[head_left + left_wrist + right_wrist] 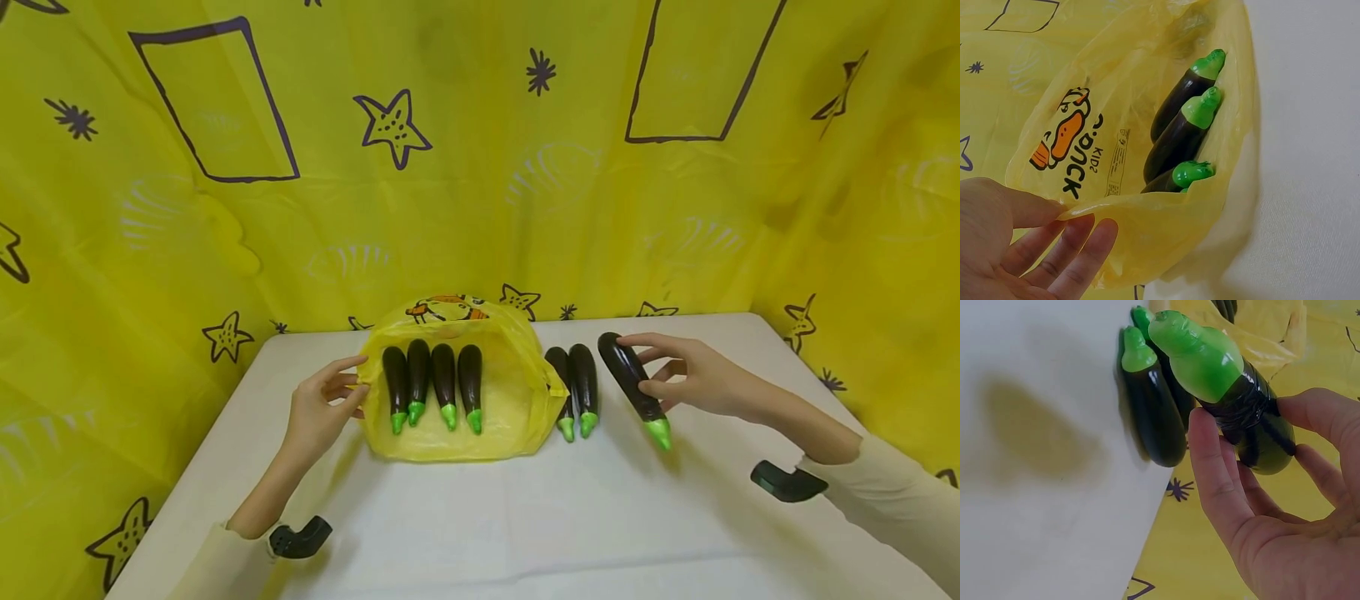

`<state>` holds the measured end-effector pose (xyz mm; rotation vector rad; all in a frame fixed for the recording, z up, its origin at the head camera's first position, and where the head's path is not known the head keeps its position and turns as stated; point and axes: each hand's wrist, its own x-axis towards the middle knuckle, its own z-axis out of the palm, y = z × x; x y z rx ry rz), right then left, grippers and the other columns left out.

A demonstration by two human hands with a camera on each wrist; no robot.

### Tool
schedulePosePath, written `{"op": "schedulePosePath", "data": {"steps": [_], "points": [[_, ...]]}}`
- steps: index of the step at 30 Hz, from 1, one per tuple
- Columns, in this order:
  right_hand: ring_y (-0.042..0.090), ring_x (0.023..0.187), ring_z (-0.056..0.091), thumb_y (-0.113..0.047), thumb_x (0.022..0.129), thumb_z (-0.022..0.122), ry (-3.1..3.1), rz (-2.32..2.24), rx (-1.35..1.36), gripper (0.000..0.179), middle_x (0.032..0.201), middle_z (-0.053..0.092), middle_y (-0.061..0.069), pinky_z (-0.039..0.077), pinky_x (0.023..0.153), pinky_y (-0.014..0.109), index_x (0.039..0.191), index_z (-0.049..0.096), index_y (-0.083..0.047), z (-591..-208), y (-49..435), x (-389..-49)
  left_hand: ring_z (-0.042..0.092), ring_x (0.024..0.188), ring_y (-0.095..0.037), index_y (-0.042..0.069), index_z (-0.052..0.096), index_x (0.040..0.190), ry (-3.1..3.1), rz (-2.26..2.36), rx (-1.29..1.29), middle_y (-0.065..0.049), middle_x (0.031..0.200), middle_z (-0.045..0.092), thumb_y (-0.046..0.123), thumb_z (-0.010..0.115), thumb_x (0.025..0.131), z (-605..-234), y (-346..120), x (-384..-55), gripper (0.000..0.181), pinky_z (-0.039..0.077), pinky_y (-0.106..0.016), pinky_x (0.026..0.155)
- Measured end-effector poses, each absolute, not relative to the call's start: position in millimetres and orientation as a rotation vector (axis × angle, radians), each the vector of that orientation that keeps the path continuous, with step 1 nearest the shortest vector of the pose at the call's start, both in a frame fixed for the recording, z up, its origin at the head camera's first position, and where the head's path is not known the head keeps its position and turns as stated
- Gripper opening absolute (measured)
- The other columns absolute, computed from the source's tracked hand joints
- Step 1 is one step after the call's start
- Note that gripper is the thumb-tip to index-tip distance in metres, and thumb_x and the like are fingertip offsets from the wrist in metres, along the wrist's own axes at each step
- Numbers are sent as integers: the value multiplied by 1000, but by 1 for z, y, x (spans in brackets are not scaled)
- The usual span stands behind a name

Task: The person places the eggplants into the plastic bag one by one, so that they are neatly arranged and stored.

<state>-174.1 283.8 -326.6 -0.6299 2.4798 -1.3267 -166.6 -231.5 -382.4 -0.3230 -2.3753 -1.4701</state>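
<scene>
A yellow plastic bag (510, 417) lies on its side with its mouth facing me; several dark eggplants (470, 379) with green stems rest inside. My left hand (318, 408) pinches the left edge of the bag's mouth between thumb and fingers, and the left wrist view shows the printed duck (1067, 134) inside. My right hand (697, 375) grips another eggplant (630, 375) above the table, its green stem (1200, 353) pointing down toward me. Between that hand and the bag, two eggplants (583, 383) lie side by side, the left one partly behind the bag's edge.
A white table (480, 525) carries everything. Yellow curtains (465, 225) with starfish drawings hang behind the table and along both sides. A dark band piece (300, 537) sits at the left wrist and a similar one (787, 482) at the right.
</scene>
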Motion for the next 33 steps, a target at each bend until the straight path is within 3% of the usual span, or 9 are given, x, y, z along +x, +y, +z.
{"op": "schedulePosePath", "data": {"steps": [8, 33], "points": [[23, 97, 73, 0, 94, 71, 2465, -1335, -685, 68, 141, 49, 37, 66, 70, 36, 155, 43, -9, -323, 277, -168, 75, 77, -21, 4, 68, 131, -2367, -1490, -325, -23, 100, 74, -5, 73, 91, -384, -231, -167, 41, 65, -40, 59], [24, 97, 73, -1, 95, 71, 2390, -1337, -847, 65, 137, 54, 32, 66, 69, 38, 154, 45, -8, -311, 239, -160, 75, 79, -24, 4, 68, 132, -2379, -1482, -310, -23, 102, 74, -6, 74, 91, -381, -230, -165, 42, 65, -40, 60]]}}
